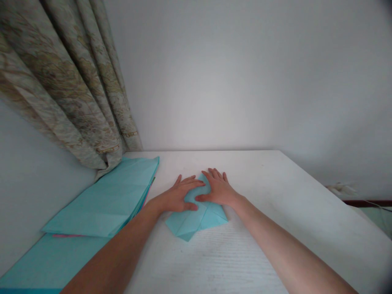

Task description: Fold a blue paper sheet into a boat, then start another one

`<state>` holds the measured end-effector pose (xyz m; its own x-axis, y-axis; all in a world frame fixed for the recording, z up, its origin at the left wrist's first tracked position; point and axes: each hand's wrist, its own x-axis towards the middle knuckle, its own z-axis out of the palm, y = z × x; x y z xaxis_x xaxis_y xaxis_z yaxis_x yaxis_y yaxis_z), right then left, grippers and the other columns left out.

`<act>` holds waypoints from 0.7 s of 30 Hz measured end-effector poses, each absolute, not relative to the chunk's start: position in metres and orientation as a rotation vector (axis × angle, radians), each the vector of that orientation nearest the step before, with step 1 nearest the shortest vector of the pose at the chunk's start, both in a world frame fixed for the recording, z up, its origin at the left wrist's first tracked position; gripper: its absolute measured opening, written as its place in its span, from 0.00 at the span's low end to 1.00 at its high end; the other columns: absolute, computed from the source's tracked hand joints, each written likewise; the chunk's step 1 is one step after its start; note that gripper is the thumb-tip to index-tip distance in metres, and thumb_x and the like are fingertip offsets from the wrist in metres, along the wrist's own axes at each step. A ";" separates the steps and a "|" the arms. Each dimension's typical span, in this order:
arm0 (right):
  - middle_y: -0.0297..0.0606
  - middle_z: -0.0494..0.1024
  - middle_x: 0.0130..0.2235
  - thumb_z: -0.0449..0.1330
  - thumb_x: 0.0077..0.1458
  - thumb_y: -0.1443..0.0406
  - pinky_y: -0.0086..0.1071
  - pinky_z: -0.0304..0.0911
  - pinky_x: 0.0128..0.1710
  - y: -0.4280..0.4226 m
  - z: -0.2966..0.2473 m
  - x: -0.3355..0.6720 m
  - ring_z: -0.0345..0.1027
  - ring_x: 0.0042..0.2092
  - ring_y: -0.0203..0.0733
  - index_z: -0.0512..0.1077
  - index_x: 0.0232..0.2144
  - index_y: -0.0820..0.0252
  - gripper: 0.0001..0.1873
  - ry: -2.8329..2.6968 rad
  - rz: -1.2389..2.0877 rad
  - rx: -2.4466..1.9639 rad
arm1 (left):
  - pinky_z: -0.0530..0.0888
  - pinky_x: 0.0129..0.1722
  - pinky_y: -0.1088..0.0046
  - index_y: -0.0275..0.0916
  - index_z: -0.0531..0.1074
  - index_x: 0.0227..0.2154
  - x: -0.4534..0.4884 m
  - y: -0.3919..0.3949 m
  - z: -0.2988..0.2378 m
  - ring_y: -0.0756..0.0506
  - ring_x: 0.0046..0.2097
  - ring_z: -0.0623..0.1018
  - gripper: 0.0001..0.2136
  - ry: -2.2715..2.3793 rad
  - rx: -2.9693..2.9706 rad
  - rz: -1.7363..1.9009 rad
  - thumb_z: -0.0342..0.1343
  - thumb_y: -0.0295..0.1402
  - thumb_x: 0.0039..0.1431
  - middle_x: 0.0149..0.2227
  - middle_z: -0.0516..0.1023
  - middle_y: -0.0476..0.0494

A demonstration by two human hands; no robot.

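Note:
A folded sheet of light turquoise paper (200, 216) lies on the white table, with crease lines and pointed corners showing toward me. My left hand (180, 195) rests on its left side, fingers spread and palm down. On the upper right part of the paper lies my right hand (219, 188), also flat, its thumb and fingers apart. Both thumbs point inward over the middle of the sheet, close to each other. The hands cover part of the paper's left and right edges.
Stacked sheets of turquoise paper (107, 196) lie along the table's left side, with pink edges peeking out. A patterned curtain (76, 81) hangs over the back left corner. The white table (275, 212) meets a plain wall (214, 81) behind; its right edge slants toward me.

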<state>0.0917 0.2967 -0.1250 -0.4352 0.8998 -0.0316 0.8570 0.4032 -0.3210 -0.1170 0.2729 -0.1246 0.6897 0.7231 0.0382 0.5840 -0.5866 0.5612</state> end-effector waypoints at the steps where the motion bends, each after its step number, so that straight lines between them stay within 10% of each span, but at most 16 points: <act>1: 0.55 0.43 0.64 0.55 0.33 0.34 0.58 0.26 0.58 0.297 -0.125 0.092 0.30 0.64 0.62 0.46 0.63 0.60 0.61 -2.509 0.439 -1.577 | 0.33 0.59 0.47 0.53 0.52 0.60 -0.117 0.272 -0.124 0.38 0.65 0.47 0.35 1.002 2.384 0.357 0.56 0.50 0.50 0.64 0.54 0.47; 21: 0.55 0.36 0.65 0.62 0.32 0.40 0.57 0.27 0.59 0.306 -0.123 0.105 0.20 0.65 0.58 0.37 0.64 0.57 0.64 -2.448 0.557 -1.558 | 0.40 0.58 0.43 0.54 0.65 0.52 -0.118 0.272 -0.125 0.36 0.65 0.46 0.21 1.179 2.442 0.365 0.55 0.43 0.53 0.64 0.51 0.44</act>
